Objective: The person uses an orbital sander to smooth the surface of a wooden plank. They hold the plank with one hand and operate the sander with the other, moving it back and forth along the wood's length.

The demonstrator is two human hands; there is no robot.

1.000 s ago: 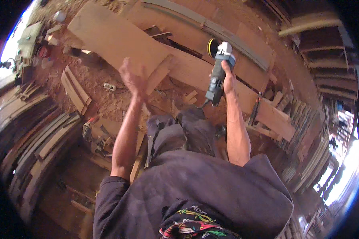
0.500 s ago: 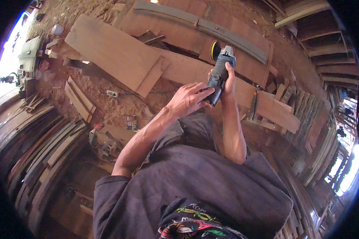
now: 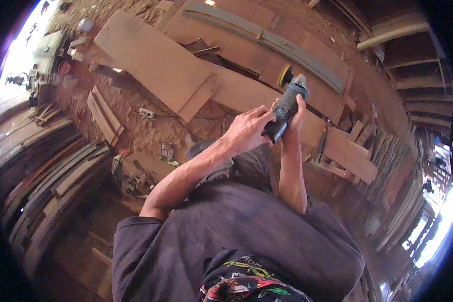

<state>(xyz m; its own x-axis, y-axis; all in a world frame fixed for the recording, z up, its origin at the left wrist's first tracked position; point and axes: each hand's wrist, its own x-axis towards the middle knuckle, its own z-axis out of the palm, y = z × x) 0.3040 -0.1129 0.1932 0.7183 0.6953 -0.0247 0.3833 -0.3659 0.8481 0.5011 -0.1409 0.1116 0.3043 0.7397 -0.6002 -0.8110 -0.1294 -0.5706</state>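
Observation:
An angle grinder [image 3: 288, 105] with a dark body and a yellow-rimmed round pad [image 3: 285, 75] is held up in front of me, its pad end pointing away. My right hand [image 3: 298, 115] wraps the grinder's body from the right, thumb lying along its upper side. At the rear end of the tool, my left hand [image 3: 251, 127] grips with curled fingers; the fingertips are partly hidden. Beyond and below the grinder lies a long wooden board [image 3: 241, 90], and the pad is apart from it.
A wide plank [image 3: 151, 60] lies at the left, with a long grey strip [image 3: 297, 53] at the back. A clamp [image 3: 323, 138] sits on the board's right part. A white power socket block [image 3: 146, 113] rests on the sandy ground. Stacked timber [image 3: 60, 191] lines the left side, more stacks [image 3: 392, 166] the right.
The whole view has shifted slightly. Fingers of my left hand, straighter before across the grinder's rear, are now more curled there. My right hand keeps its hold.

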